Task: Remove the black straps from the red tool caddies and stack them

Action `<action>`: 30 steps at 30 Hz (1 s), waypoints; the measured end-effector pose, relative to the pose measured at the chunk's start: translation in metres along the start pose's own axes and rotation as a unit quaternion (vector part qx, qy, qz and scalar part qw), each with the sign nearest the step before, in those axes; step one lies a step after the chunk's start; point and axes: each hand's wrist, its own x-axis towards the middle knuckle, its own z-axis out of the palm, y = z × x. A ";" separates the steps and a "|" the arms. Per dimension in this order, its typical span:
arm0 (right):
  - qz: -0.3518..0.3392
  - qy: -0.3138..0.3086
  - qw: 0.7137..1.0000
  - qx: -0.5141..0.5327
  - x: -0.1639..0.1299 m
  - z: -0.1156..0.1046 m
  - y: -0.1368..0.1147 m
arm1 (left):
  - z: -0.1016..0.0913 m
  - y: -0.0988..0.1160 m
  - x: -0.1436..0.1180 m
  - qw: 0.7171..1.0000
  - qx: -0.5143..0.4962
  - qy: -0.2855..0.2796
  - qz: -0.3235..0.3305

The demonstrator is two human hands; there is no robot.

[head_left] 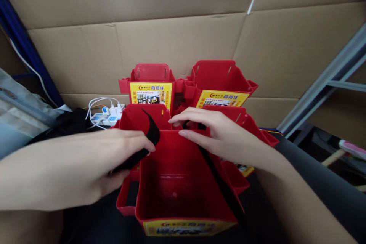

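Nearest me is a red plastic box (pixel 174 196), seen from above, with side pockets and a yellow label (pixel 188 228) on its front. My left hand (pixel 122 156) is closed round a black strap (pixel 153 131) at the left of the box; the strap's free end curls up past the fingers. At the top of the back wall, my right hand (pixel 204 126) reaches over the rim, thumb in front and fingers behind, gripping it. A length of black strap (pixel 217 179) runs from beneath this hand down the box's right side. What lies behind the rim is partly hidden.
Several similar red boxes stand behind, among them one at back left (pixel 150 72) and one at back right (pixel 215 78). A white power strip (pixel 110 116) with plugs and cables lies left. Cardboard (pixel 177 42) forms the back wall. A metal frame (pixel 323 72) slants up on the right.
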 end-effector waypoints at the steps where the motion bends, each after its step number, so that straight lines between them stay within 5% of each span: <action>1: 0.009 -0.014 1.000 0.008 0.003 0.005 0.006 | 0.002 0.004 -0.003 0.998 -0.001 -0.049 0.028; 5: 0.012 -0.096 0.993 0.072 0.021 0.012 0.017 | 0.002 0.017 -0.015 0.990 0.023 -0.133 0.048; 11: -0.177 -0.229 0.957 0.027 0.049 0.003 0.006 | -0.005 0.025 -0.019 0.977 0.023 -0.200 0.065; 14: -0.175 -0.223 0.959 -0.020 0.051 0.008 0.001 | -0.004 0.030 -0.014 0.986 0.010 -0.164 0.027; 17: -0.163 -0.190 0.967 -0.039 0.049 0.018 -0.004 | 0.009 0.036 -0.003 0.996 -0.004 -0.040 -0.082; 22: -0.098 -0.198 0.975 0.009 0.048 0.028 -0.007 | 0.034 0.036 0.013 0.963 -0.086 0.105 -0.231; 27: -0.003 -0.126 0.991 0.044 0.045 0.028 -0.005 | 0.035 0.032 0.010 0.953 -0.086 0.075 -0.279; 30: 0.038 -0.139 0.989 0.030 0.043 0.028 -0.007 | 0.033 0.031 0.009 0.954 -0.048 0.044 -0.294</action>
